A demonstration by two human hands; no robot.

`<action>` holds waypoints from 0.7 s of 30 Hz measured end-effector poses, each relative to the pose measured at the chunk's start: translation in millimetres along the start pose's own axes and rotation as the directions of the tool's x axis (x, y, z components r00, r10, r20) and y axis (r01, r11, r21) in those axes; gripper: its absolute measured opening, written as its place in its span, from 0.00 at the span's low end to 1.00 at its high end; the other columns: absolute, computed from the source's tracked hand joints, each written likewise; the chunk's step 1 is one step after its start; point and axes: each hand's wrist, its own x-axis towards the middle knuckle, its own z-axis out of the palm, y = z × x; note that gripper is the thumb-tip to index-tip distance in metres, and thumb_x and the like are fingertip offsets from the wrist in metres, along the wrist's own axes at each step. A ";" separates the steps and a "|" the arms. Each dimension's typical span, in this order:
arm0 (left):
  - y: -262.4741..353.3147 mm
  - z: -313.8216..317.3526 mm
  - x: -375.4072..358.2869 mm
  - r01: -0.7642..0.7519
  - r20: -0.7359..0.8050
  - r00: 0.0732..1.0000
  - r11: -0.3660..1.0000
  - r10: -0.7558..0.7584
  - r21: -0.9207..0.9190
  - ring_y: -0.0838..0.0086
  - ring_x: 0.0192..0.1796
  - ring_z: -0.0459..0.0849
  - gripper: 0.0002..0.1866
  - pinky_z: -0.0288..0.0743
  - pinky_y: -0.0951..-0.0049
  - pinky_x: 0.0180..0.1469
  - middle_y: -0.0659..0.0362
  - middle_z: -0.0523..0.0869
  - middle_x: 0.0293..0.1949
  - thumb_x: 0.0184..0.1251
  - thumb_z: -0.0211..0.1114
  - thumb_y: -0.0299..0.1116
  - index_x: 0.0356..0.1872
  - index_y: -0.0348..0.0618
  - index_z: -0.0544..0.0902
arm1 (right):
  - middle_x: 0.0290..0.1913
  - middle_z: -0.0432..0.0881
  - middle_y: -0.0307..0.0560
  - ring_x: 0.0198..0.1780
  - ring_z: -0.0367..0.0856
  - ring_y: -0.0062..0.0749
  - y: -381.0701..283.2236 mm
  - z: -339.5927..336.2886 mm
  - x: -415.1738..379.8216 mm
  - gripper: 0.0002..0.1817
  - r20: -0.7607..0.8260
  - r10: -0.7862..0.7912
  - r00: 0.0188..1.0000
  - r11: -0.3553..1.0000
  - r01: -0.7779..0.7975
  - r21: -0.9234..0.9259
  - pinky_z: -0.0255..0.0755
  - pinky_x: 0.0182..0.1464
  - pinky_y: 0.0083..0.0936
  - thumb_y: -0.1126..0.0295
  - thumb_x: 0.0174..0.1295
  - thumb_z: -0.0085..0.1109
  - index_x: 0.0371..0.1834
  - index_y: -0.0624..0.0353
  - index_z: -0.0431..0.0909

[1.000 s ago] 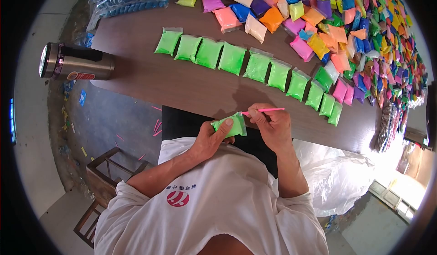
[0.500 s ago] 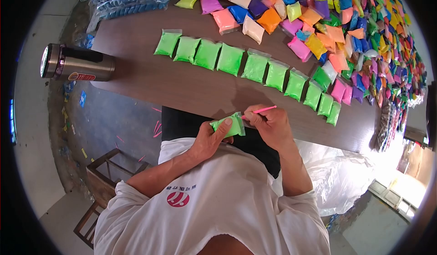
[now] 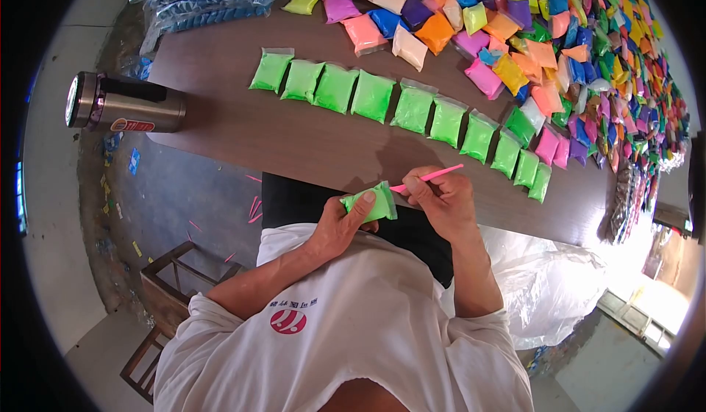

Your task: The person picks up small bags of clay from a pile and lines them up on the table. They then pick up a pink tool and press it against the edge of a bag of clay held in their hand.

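My left hand [image 3: 342, 219] is closed on a bright green clay packet [image 3: 377, 205] in clear plastic, its thumb pressed across the upper face. Held just off the table's front edge, the packet is over my lap. Between the thumb and fingers of my right hand [image 3: 448, 202] is a slim pink plastic stick [image 3: 443, 172]. Its left tip comes right up to the packet's clear end, and the other end points up to the right. Beyond my hands, a slanting row of similar green packets [image 3: 371, 96] lies flat on the brown table [image 3: 220, 118].
A large heap of multicoloured packets [image 3: 544, 52] covers the back right. On the left edge lies a steel flask [image 3: 147, 103]. Blue plastic-wrapped packs [image 3: 213, 0] are stacked at the back left. A wooden chair [image 3: 165, 287] and scattered pink sticks [image 3: 254, 208] are below, with plastic sheeting [image 3: 544, 287] at right.
The pink stick has swung flatter and now shows more of its length, reaching further right. My right fingers have shifted their grip on it. The left hand and its packet stay nearly still.
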 end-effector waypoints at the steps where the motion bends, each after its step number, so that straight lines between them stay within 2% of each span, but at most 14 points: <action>1: 1.0 1.6 -0.2 -0.002 -0.006 1.000 1.000 0.002 0.014 0.78 0.30 0.79 0.30 0.74 0.76 0.36 0.58 0.82 0.26 0.73 0.51 0.57 0.34 0.34 0.81 | 0.23 0.79 0.37 0.26 0.72 0.14 -1.1 -0.2 -0.5 0.10 0.009 0.009 1.000 1.000 -0.009 -0.012 0.67 0.27 0.16 0.68 0.66 0.61 0.35 0.66 0.82; 11: 1.7 1.9 0.0 -0.013 -0.007 1.000 0.999 0.013 0.040 0.78 0.30 0.80 0.32 0.73 0.76 0.36 0.57 0.83 0.25 0.73 0.50 0.59 0.32 0.35 0.82 | 0.24 0.81 0.38 0.27 0.75 0.15 -7.4 0.6 -0.1 0.10 -0.006 0.029 1.000 0.999 -0.029 -0.031 0.70 0.29 0.16 0.68 0.66 0.61 0.35 0.66 0.81; 14: -0.9 -0.4 0.4 -0.005 0.012 1.000 1.000 0.005 -0.017 0.79 0.31 0.80 0.27 0.76 0.77 0.36 0.58 0.82 0.29 0.73 0.54 0.54 0.35 0.33 0.80 | 0.25 0.81 0.38 0.27 0.74 0.15 -6.4 0.1 -0.2 0.10 -0.007 0.033 0.999 0.999 -0.033 -0.030 0.70 0.28 0.16 0.68 0.66 0.61 0.35 0.66 0.81; 21: -1.2 -1.3 0.9 -0.005 0.024 1.000 1.000 0.006 -0.018 0.78 0.32 0.80 0.27 0.76 0.77 0.36 0.58 0.82 0.29 0.73 0.54 0.54 0.36 0.33 0.80 | 0.25 0.81 0.39 0.27 0.75 0.15 -7.4 2.1 -0.7 0.10 -0.015 0.026 1.000 0.999 -0.026 -0.025 0.70 0.28 0.16 0.67 0.66 0.61 0.35 0.66 0.81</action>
